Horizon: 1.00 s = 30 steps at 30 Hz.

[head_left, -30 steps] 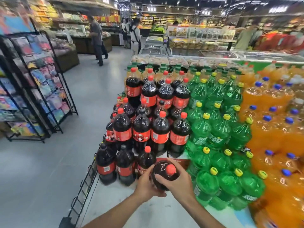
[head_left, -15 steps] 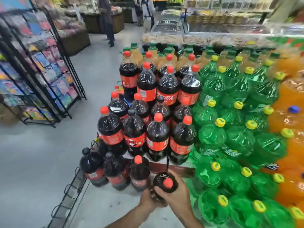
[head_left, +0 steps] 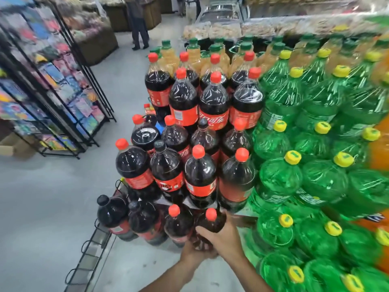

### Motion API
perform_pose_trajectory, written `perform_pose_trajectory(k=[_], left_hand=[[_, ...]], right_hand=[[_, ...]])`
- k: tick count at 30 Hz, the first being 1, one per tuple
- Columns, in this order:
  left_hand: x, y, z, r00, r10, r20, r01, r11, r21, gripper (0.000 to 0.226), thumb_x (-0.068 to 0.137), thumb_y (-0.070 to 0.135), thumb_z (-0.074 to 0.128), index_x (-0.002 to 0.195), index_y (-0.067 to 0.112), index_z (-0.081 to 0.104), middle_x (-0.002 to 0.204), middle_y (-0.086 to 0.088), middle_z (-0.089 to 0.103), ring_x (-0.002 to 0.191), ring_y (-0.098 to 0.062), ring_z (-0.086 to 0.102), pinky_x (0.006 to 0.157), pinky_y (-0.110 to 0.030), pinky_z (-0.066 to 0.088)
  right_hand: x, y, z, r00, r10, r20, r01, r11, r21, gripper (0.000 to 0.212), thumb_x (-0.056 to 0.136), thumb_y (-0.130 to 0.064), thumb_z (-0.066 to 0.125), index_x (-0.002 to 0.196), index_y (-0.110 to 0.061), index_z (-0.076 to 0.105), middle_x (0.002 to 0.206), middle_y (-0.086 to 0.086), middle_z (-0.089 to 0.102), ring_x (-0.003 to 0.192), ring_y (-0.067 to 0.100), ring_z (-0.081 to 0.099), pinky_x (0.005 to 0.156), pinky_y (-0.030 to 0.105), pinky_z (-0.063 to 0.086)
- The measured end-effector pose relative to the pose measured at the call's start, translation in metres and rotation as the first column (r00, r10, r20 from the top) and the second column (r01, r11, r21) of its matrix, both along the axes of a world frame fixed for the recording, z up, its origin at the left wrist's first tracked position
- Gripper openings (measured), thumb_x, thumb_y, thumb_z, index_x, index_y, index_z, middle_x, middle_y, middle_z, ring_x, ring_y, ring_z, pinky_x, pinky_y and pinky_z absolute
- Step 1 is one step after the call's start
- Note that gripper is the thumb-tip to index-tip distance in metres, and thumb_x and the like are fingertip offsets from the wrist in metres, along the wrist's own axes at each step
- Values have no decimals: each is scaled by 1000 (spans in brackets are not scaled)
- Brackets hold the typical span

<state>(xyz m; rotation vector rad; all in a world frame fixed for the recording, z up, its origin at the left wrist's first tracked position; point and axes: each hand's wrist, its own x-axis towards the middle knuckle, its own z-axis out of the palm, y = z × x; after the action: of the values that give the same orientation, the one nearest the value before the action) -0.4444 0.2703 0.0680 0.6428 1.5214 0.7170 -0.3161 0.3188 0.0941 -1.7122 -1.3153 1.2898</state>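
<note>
In both hands, dark red-capped cola bottle (head_left: pixel 211 223), upright.

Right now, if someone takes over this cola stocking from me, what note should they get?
Left hand: grips the lower body of the cola bottle.
Right hand: fingers curled round its shoulder.
Position: cap up at the right end of the front row, beside the red-capped neighbour, with green bottles on its other side.
Done: bottle lined up with the row.
Left: confirm it stands on the shelf (the hands hide its base), then let go.
</note>
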Motion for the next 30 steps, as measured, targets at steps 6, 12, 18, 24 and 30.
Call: perform_pose_trajectory(k=[6,12,18,24,30], left_hand=[[9,5,7,991,136,9,-136,991,14,57,60,-9,87,112,-4,65,103,-13,72,88,-23,68,66,-25,59],[18,5,1,988,151,18,-151,989,0,57,51,2,88,104,0,68,87,-5,77,81,-16,70,66,-21,56],[19,-2,15,997,-47,-58,50,998,43,48,83,3,77,126,10,57,111,5,69,93,0,64,64,-12,51],[0,-9,53,966,-227,-126,235,971,50,26,78,-2,79,94,11,64,89,-5,69,71,-4,65,62,-15,52],[-35,-32,95,911,-315,-264,376,900,221,38,82,-11,71,114,2,56,98,-11,65,82,-14,61,67,-13,48]], right_hand=[[1,4,4,995,56,-85,-61,996,-60,62,56,-43,96,110,-26,71,99,-15,78,93,-5,71,79,11,54],[13,16,1,986,100,-131,-106,994,-38,74,52,-40,99,117,-26,67,109,-13,77,105,4,72,101,39,56],[17,-1,6,979,95,-180,-106,993,-52,95,63,-18,100,139,-20,43,118,-17,65,105,-9,63,90,7,48],[18,-21,23,992,75,-101,-69,996,57,74,64,-35,97,123,-30,54,121,-6,72,112,5,68,109,39,50],[10,-62,73,993,67,98,-80,987,139,78,72,3,89,124,-25,38,118,-4,57,116,9,53,91,-1,38]])
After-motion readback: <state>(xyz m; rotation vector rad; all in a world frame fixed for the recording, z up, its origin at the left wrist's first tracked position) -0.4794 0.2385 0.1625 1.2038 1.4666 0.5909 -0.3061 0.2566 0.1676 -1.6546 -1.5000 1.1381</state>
